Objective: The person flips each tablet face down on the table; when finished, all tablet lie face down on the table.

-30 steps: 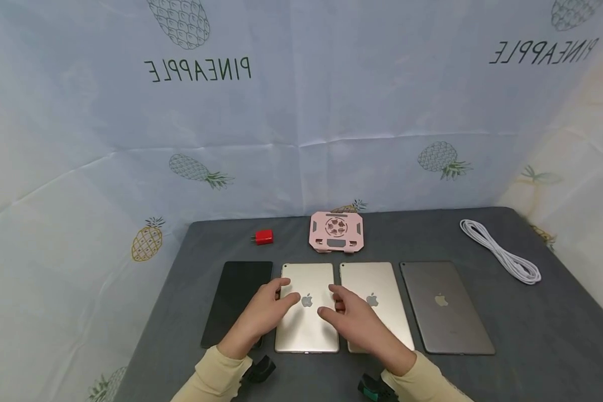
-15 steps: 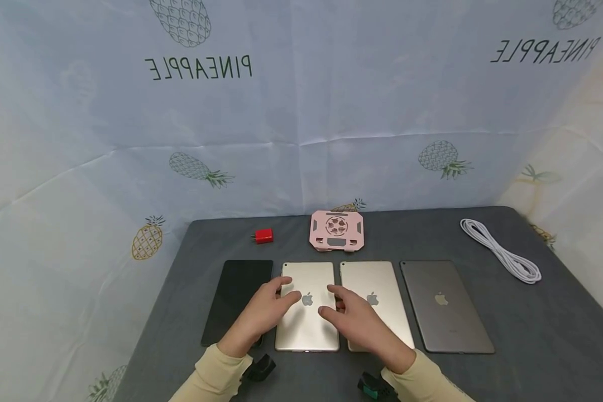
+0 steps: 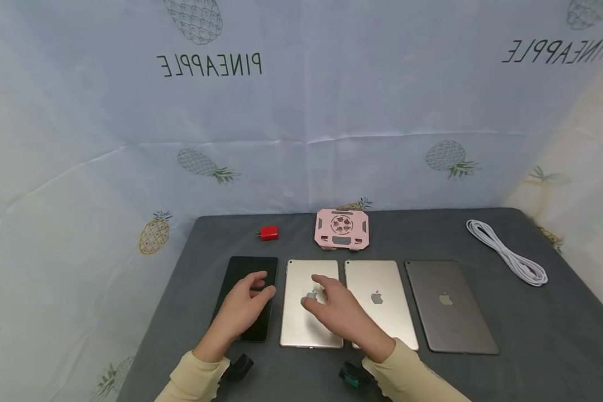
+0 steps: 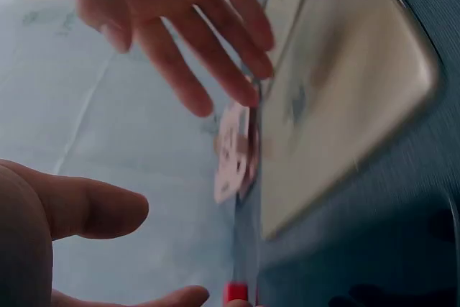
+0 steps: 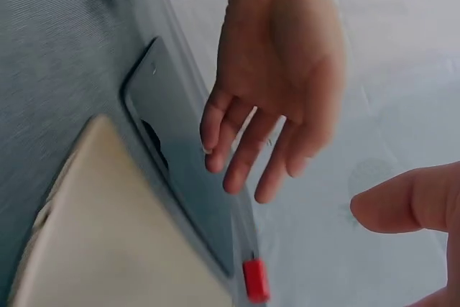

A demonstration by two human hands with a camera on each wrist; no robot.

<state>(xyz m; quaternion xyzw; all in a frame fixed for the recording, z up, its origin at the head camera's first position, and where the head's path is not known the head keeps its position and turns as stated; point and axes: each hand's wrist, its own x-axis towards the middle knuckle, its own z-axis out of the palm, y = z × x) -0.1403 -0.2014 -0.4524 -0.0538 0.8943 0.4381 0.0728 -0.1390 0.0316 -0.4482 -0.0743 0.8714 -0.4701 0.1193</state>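
My left hand hovers over the black tablet, which lies screen up at the left of a row. Its fingers are relaxed and slightly bent, with nothing between them and the thumb. Over the neighbouring gold tablet is my right hand, thumb apart from the fingers, also holding nothing. Both palms roughly face each other. In the left wrist view the right hand's spread fingers appear beside the gold tablet's back. The right wrist view shows the left hand near the black tablet.
A second gold tablet and a dark grey tablet continue the row to the right. Behind it lie a red charger plug, a pink folding stand and a coiled white cable. A pineapple-print cloth hangs beyond the grey table.
Both hands have moved left: the left from the first gold tablet's edge to over the black tablet, the right further over the first gold tablet. The head view has shifted slightly.
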